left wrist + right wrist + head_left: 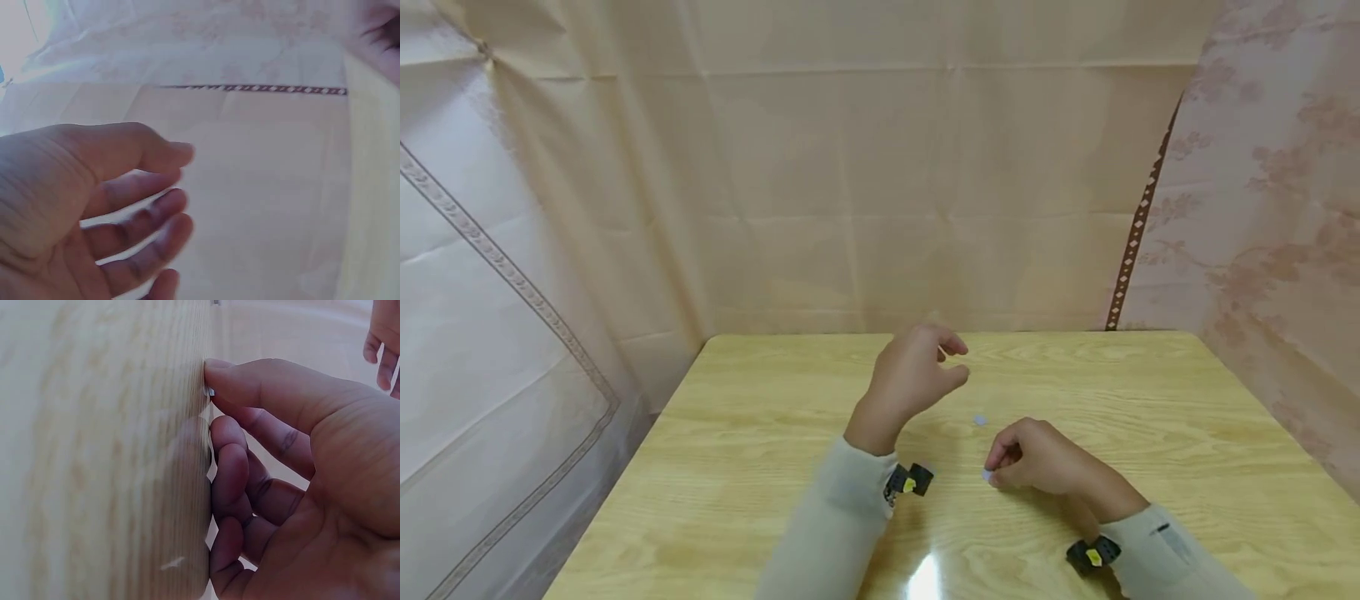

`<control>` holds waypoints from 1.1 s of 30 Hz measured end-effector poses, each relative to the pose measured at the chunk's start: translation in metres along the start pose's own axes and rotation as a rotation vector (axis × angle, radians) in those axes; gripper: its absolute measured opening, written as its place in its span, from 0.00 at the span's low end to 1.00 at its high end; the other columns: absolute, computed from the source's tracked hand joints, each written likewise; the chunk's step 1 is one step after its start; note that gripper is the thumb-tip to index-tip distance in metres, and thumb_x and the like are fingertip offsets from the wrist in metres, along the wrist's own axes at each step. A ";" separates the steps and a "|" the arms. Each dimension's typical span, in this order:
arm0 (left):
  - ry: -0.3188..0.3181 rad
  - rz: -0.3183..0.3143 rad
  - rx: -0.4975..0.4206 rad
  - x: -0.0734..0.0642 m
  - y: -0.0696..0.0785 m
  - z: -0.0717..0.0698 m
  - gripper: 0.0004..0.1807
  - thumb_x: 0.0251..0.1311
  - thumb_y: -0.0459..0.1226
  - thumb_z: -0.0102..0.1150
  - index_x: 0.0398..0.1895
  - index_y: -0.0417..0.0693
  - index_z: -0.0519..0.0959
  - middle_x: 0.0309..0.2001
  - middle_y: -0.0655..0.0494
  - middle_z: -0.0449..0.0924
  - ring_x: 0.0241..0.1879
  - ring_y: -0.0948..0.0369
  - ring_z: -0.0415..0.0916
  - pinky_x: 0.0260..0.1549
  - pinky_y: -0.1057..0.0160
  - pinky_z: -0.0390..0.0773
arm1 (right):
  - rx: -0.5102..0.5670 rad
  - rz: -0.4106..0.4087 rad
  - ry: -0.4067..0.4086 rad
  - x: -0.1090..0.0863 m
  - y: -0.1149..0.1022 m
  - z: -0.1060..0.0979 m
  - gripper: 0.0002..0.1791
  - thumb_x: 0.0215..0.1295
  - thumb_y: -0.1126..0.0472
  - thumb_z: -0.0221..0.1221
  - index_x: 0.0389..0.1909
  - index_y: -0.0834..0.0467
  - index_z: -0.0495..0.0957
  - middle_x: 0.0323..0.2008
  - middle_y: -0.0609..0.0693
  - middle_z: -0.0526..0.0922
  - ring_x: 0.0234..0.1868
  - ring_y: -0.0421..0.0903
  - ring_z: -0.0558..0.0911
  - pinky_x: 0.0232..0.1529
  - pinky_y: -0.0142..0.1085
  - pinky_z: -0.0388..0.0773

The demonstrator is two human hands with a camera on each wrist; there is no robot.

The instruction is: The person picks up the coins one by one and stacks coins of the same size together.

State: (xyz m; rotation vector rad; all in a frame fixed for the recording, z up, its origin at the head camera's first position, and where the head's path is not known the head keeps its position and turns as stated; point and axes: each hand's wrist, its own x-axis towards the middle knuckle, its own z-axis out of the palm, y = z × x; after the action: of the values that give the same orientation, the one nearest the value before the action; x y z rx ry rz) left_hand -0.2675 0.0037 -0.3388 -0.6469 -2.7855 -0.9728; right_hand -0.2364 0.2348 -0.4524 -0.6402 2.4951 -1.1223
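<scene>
Two small, flat, pale bluish-white pieces are on the wooden table; their exact kind is too small to tell. My right hand [1037,458] is low at the tabletop, thumb and index finger pinching the nearer piece [987,475]. A sliver of that piece [210,392] shows by the thumb tip in the right wrist view, where the other fingers curl against the table. Farther off lies the second piece [980,420], apart from both hands. My left hand [917,367] hovers above the table, left of it, fingers loosely bent, thumb apart and nothing held [106,206].
The light wood-grain table [737,433] reaches back to a beige cloth curtain [850,167]. Patterned pale cloth [1262,208] hangs on the right, and white cloth with a decorated band [490,292] on the left. Each wrist wears a small black camera [1093,554].
</scene>
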 end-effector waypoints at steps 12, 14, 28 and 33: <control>-0.044 0.024 0.164 0.008 -0.013 0.061 0.09 0.64 0.48 0.70 0.46 0.65 0.88 0.46 0.64 0.82 0.32 0.69 0.74 0.23 0.70 0.73 | 0.014 -0.011 -0.006 0.001 0.003 0.001 0.05 0.60 0.59 0.74 0.34 0.55 0.88 0.29 0.46 0.86 0.29 0.40 0.80 0.30 0.32 0.79; -0.089 0.005 0.178 0.009 -0.016 0.068 0.10 0.65 0.48 0.70 0.48 0.66 0.87 0.46 0.64 0.82 0.31 0.69 0.73 0.22 0.70 0.73 | 0.013 -0.009 -0.007 0.002 0.002 0.001 0.06 0.60 0.59 0.74 0.34 0.56 0.87 0.29 0.46 0.86 0.29 0.40 0.80 0.30 0.32 0.79; -0.279 -0.085 0.147 0.010 -0.031 0.095 0.14 0.67 0.45 0.68 0.55 0.69 0.87 0.41 0.66 0.82 0.36 0.69 0.75 0.27 0.68 0.75 | 0.026 -0.005 -0.021 0.003 -0.001 0.002 0.05 0.62 0.59 0.73 0.34 0.55 0.87 0.31 0.47 0.87 0.30 0.42 0.82 0.31 0.33 0.80; -0.330 -0.047 0.123 0.009 -0.033 0.101 0.15 0.71 0.44 0.63 0.57 0.70 0.86 0.45 0.66 0.83 0.36 0.68 0.74 0.29 0.68 0.74 | 0.025 0.002 -0.017 0.003 0.000 0.001 0.04 0.62 0.60 0.73 0.33 0.54 0.87 0.31 0.47 0.87 0.31 0.42 0.82 0.31 0.33 0.80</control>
State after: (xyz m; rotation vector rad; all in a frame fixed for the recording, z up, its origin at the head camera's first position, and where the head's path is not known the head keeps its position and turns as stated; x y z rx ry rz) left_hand -0.2876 0.0461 -0.4350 -0.7922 -3.1284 -0.7530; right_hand -0.2380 0.2323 -0.4533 -0.6380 2.4627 -1.1411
